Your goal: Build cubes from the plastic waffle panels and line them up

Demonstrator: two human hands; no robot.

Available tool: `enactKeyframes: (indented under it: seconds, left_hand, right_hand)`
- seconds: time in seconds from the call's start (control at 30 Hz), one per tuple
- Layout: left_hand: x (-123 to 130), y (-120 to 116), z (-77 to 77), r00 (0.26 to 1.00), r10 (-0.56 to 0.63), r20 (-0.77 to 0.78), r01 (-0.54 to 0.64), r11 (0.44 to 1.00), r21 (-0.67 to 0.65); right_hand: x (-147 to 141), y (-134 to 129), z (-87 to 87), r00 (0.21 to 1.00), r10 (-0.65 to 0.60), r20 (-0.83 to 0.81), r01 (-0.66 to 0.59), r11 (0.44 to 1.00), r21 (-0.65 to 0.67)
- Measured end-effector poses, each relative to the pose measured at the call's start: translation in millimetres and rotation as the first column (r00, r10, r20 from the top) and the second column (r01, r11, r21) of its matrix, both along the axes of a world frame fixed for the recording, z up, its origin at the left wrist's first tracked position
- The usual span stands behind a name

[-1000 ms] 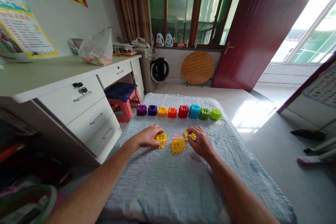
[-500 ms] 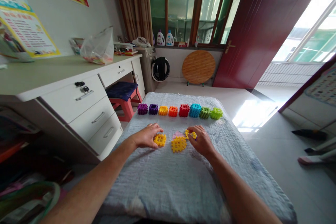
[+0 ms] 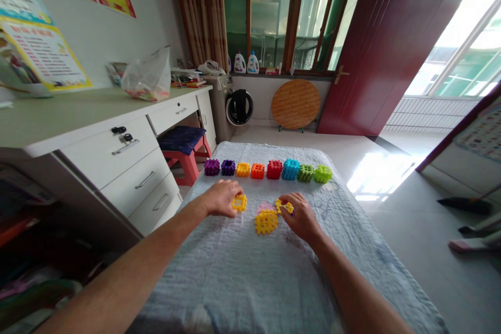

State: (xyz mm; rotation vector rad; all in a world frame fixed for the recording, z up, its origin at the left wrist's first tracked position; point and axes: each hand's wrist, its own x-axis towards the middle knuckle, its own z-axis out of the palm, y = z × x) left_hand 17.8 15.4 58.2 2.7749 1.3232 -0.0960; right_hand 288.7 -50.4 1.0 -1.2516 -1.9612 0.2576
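Note:
My left hand (image 3: pixel 224 198) pinches a flat yellow waffle block (image 3: pixel 240 202) by its left side, its square openings showing. On the right, my right hand (image 3: pixel 300 212) grips another yellow waffle block (image 3: pixel 280 204) between thumb and fingers, partly covering it. Between the hands, a third yellow waffle block (image 3: pixel 266 223) lies flat on the cloth, untouched. Beyond them stands a row of cube-shaped waffle blocks, among them a purple cube (image 3: pixel 212 167), an orange cube (image 3: pixel 257 171), a red cube (image 3: pixel 274 169), a blue cube (image 3: pixel 291 169) and a bright green cube (image 3: pixel 323 174).
A pale blue quilted cloth (image 3: pixel 242 276) covers the table. Left of it are a white desk (image 3: pixel 90 109) with drawers and a red stool (image 3: pixel 188 162) with a dark cushion. A plastic bag (image 3: pixel 147 75) sits on the desk. A round wooden board (image 3: pixel 296 104) leans by the wall.
My left hand has shifted slightly up and away with its yellow block, which now appears more upright. My right hand keeps its hold. The view has tilted a little.

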Motion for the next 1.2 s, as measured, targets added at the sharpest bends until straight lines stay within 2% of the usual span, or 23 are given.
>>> enactKeyframes:
  seconds: [0.1,0.2,0.3,0.43,0.57,0.87,1.07,1.2]
  left_hand:
    - [-0.7,34.5,14.6,0.992,0.087,0.089,-0.098,0.988,0.121]
    - [8.4,72.1,22.4,0.985,0.158,0.071,-0.167,0.973,0.158]
    - [20.7,100.1,18.8,0.979,0.201,0.033,-0.203,0.968,0.148]
    - [26.0,121.1,5.6,0.969,0.245,-0.011,-0.242,0.962,0.127]
    - [22.5,131.8,-2.1,0.965,0.262,-0.036,-0.256,0.96,0.108]
    - [26.6,137.5,-5.9,0.971,0.232,-0.06,-0.225,0.969,0.105]
    - [25.4,136.9,-4.1,0.968,0.234,-0.092,-0.228,0.971,0.073]
    - [24.2,130.0,2.8,0.97,0.236,-0.063,-0.228,0.967,0.108]
  right_hand:
    - [0.4,0.5,-1.3,1.0,0.007,0.009,-0.007,1.0,0.011]
    - [0.9,0.4,-0.9,1.0,0.008,0.009,-0.008,1.0,0.016]
    - [1.5,0.0,1.0,1.0,0.004,-0.007,-0.004,1.0,0.011]
    - [0.9,-0.9,3.7,1.0,-0.004,-0.012,0.004,1.0,-0.006]
    - [-0.9,-1.9,4.7,1.0,-0.001,-0.006,0.0,1.0,-0.018]
    - [0.8,-1.4,2.6,1.0,-0.002,-0.015,0.002,1.0,-0.012]
    - [0.1,-1.2,3.2,1.0,-0.008,-0.016,0.007,1.0,-0.021]
    - [2.8,0.5,2.9,1.0,-0.014,-0.024,0.013,1.0,-0.027]
